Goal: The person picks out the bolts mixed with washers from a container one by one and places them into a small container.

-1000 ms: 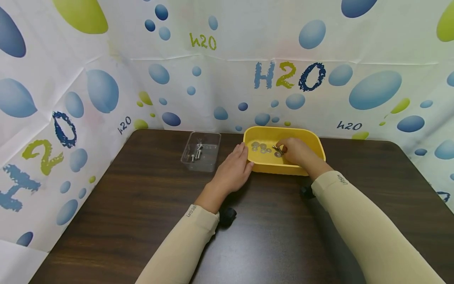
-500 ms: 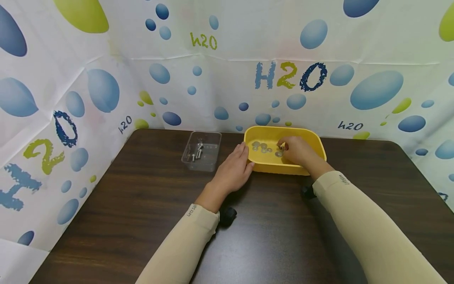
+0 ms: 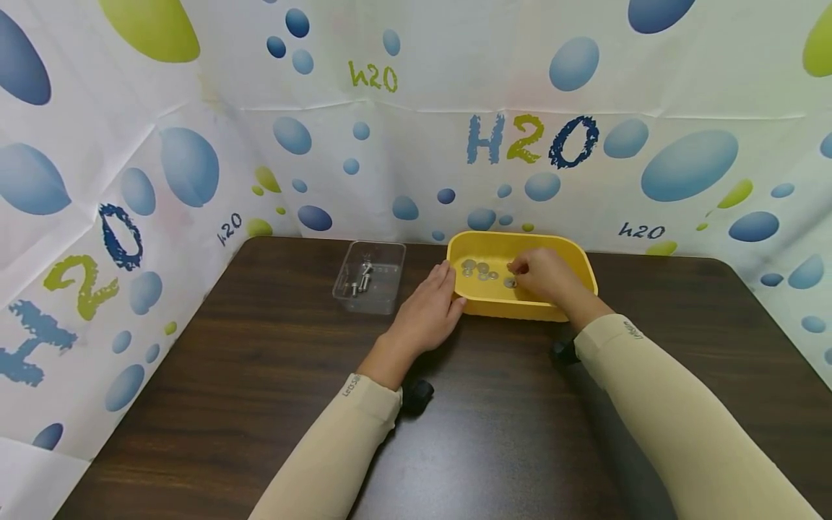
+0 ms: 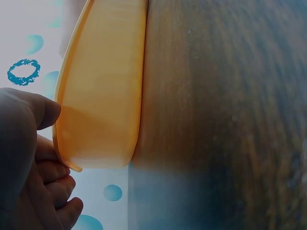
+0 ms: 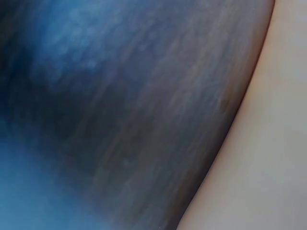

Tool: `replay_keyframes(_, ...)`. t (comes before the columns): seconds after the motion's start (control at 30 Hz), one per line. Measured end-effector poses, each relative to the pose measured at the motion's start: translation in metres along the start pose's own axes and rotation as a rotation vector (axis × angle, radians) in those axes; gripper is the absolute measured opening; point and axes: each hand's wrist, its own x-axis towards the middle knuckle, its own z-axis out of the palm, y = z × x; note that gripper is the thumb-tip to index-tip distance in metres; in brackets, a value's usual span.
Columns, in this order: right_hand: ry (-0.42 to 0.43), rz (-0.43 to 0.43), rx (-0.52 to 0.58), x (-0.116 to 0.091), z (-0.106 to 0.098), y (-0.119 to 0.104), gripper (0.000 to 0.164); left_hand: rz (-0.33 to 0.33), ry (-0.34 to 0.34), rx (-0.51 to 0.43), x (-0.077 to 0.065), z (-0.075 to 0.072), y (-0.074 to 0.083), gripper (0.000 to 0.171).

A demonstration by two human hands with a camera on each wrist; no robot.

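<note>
In the head view, my left hand [image 3: 425, 307] rests at the left near corner of a yellow plastic tray [image 3: 520, 309], fingers extended along its side. The left wrist view shows the thumb [image 4: 47, 112] and fingertips right at the tray's rim [image 4: 58, 91]. My right hand [image 3: 547, 274] reaches down into the tray with curled fingers, thumb and forefinger close together. The small metal bolt seen at its fingertips earlier is now hidden by the hand. Several flat, coin-like silvery discs [image 3: 482, 268] lie left of it, and another disc [image 3: 510, 282] sits just under the fingertips.
Left of the tray stands a clear plastic box [image 3: 383, 289] with several metal bolts [image 3: 364, 278] inside. Both are near the back edge of the dark wooden table [image 3: 273, 375]. A white patterned sheet [image 3: 416, 173] hangs behind. The right wrist view shows mostly blurred table and tray wall.
The right hand stays in the tray while its fingers draw in. The metal bolt that stuck out at its fingertips has passed out of sight. The left hand has not moved.
</note>
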Motion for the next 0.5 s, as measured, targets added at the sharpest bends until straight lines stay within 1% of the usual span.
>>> replay_keyframes(0.17, -0.039, 0.016, -0.089, 0.0002, -0.0006, -0.0034, 0.021, 0.009, 0.012, 0.002, 0.0003, 0.0000, -0.0005, 0.065)
replay_keyframes(0.3, -0.071, 0.020, -0.158, -0.0005, -0.0026, -0.0068, 0.025, 0.012, 0.011, 0.004, 0.0002, 0.0002, -0.0006, 0.065)
replay_keyframes(0.4, -0.084, 0.022, -0.194, -0.0018, -0.0040, -0.0088, 0.025, 0.014, 0.006, 0.007, 0.0001, 0.0006, -0.0011, 0.065)
replay_keyframes(0.5, -0.078, 0.024, -0.223, -0.0025, -0.0035, -0.0095, 0.023, 0.016, 0.006, 0.009, -0.0003, 0.0009, -0.0016, 0.065)
